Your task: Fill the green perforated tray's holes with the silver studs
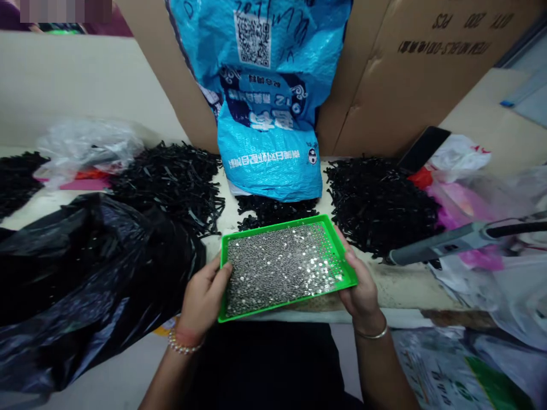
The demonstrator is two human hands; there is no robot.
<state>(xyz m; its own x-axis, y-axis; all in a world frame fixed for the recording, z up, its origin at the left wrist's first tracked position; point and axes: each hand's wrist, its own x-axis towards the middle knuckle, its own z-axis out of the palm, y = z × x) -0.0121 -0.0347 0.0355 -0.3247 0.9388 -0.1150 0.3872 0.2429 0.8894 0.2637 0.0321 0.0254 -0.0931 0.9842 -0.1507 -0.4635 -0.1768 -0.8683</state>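
A green plastic tray point(284, 224) is held over the table's near edge, filled with many small shiny metal pieces point(277, 265). My left hand point(204, 297) grips the tray's left edge, thumb over the rim. My right hand point(361, 282) grips its right edge, fingers curled under. The tray tilts slightly, its left side lower.
Heaps of black plastic parts point(171, 176) point(380, 202) lie left and right behind the tray. A blue sack point(267, 114) leans on cardboard point(401, 74) at the back. A black bag point(85, 273) bulges at left. A grey tool with a cable point(444, 242) lies at right among clear bags.
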